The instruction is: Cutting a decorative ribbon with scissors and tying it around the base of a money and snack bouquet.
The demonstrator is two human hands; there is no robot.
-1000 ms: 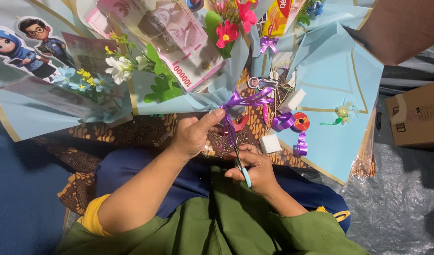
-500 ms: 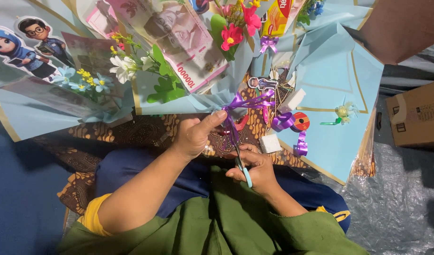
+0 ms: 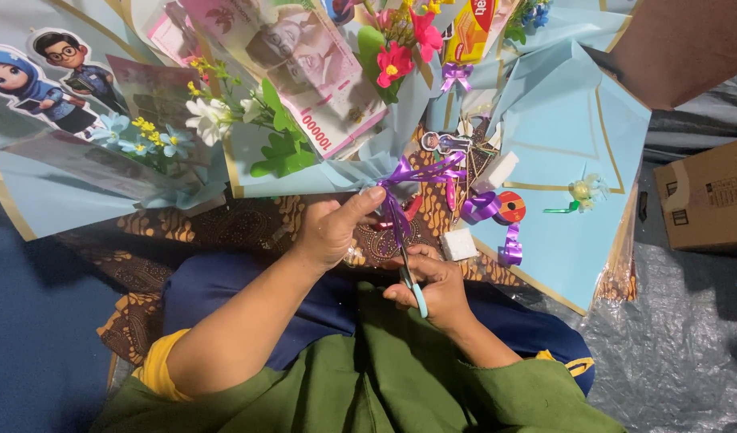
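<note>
My left hand (image 3: 335, 227) pinches the purple ribbon bow (image 3: 421, 173) tied around the neck of a light blue paper-wrapped bouquet (image 3: 320, 172). My right hand (image 3: 434, 287) grips teal-handled scissors (image 3: 411, 282), blades pointing up along a hanging purple ribbon tail (image 3: 395, 218). The bouquet holds banknotes (image 3: 300, 64), red and pink artificial flowers (image 3: 396, 52), white and blue flowers (image 3: 176, 128) and green leaves.
Light blue sheets with gold edges (image 3: 573, 144) lie at the right, bearing a purple ribbon spool (image 3: 505, 210), white foam pieces (image 3: 458, 243) and a small flower sprig (image 3: 581, 192). Cartoon figure cutouts (image 3: 44, 76) sit at the left. A cardboard box (image 3: 709, 196) stands on grey plastic sheeting.
The bouquet has tilted slightly toward the left. Both hands stay at the ribbon with the scissors in nearly the same place.
</note>
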